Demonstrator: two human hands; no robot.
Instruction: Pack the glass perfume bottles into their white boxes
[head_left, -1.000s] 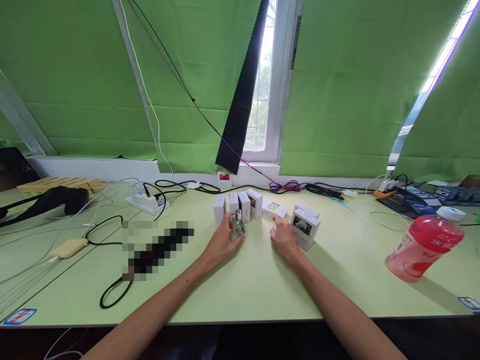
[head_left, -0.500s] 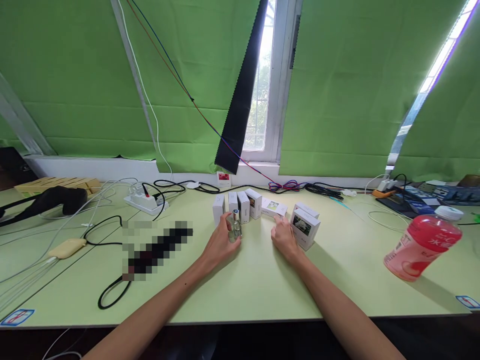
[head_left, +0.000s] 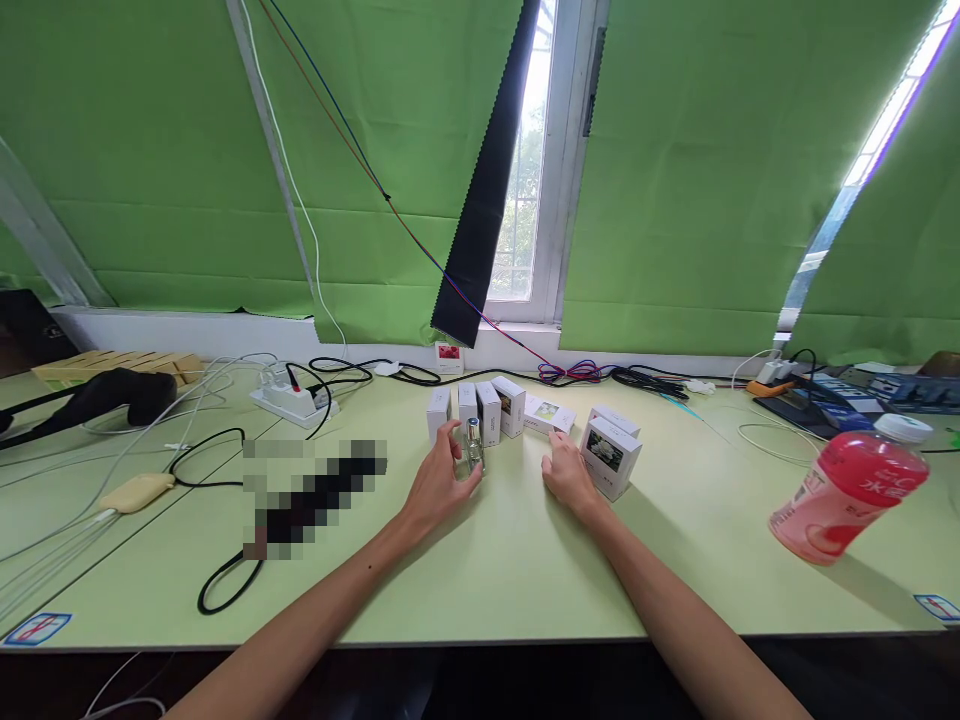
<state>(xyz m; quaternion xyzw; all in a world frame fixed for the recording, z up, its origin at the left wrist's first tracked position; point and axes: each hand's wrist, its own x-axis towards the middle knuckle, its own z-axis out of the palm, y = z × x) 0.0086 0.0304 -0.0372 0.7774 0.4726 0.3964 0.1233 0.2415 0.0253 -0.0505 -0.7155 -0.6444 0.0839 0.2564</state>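
A small clear glass bottle with a silver cap (head_left: pixel 474 445) stands upright on the table. My left hand (head_left: pixel 439 480) curves around its left and near sides, thumb and fingers apart, with a gap visible between fingertips and bottle. My right hand (head_left: pixel 571 475) rests on the tabletop, fingers loosely curled in and no object visible in them. Its fingertips are close to a white box lying flat (head_left: pixel 549 414). Just right of that hand stands a white box with a flower picture (head_left: pixel 609 460), another box behind it. Several upright white boxes (head_left: pixel 489 415) line up behind the bottle.
A pink drink bottle (head_left: pixel 847 490) leans in view at the right. A power strip (head_left: pixel 292 400) and cables lie at the back left, with a black cable bundle (head_left: pixel 652 382) along the wall. A blurred dark object (head_left: pixel 322 500) is left of my left arm.
The fingers of my left hand have loosened slightly from the glass bottle, which stays in place. My right hand and the boxes look unmoved.
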